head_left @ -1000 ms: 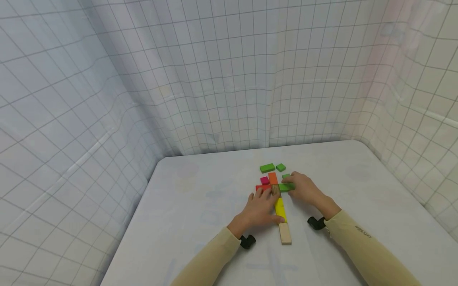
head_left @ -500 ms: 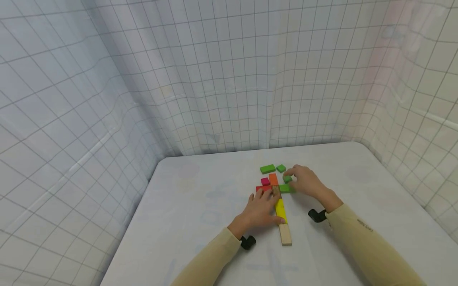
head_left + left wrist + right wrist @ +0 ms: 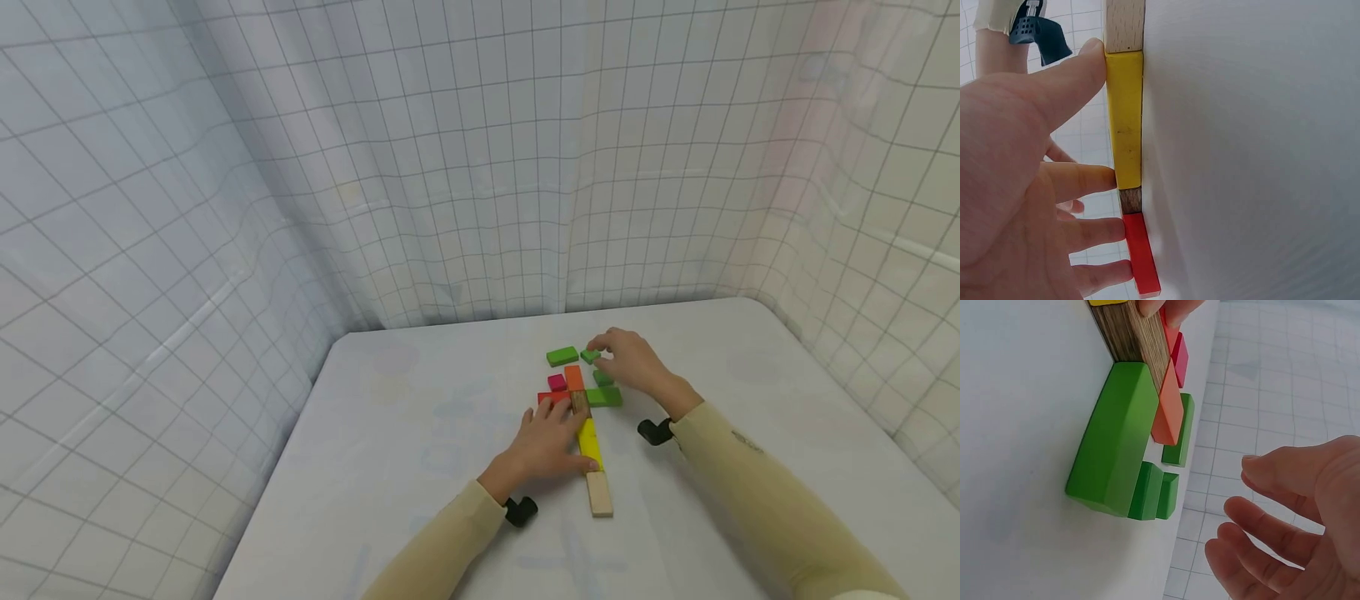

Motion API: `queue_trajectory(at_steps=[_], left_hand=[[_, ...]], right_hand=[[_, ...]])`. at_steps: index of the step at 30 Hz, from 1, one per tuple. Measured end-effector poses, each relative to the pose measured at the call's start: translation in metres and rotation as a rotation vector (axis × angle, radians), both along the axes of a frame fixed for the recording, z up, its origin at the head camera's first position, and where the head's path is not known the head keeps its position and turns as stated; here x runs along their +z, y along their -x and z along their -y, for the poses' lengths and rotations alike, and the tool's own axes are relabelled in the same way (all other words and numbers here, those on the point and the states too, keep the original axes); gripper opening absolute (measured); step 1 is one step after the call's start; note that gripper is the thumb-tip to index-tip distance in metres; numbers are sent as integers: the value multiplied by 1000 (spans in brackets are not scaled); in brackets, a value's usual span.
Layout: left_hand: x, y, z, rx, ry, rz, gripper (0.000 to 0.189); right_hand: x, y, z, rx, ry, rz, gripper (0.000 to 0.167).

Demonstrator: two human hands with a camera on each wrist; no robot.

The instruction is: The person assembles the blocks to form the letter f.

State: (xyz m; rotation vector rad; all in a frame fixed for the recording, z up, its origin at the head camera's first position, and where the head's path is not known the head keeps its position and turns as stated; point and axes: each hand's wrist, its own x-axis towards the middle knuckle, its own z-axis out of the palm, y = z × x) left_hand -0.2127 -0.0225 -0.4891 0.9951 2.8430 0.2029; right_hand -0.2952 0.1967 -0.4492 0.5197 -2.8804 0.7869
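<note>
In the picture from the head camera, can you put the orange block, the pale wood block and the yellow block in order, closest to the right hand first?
Nearest to the right hand first:
1. orange block: to its left, slightly lower in the picture
2. yellow block: lower, beside the left hand
3. pale wood block: lowest of the three

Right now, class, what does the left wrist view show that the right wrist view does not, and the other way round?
Only the left wrist view: the pale wooden block, a sleeve and a black device.
Only the right wrist view: four green blocks, the orange block and the pink block.
Both: the yellow block, brown block, red block, white table, and parts of the left hand and right hand.
</note>
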Motion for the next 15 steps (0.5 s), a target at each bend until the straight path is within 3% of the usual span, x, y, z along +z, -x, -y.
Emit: queue_trajectory(at_steps=[9, 15], left_hand=[[1, -1, 1, -2, -1, -8, 84], [0, 0, 0, -11, -4, -12, 85]], right_hand=[[-2, 29, 9, 48, 18, -17, 29], [-7, 45, 12, 81, 4, 20, 32]])
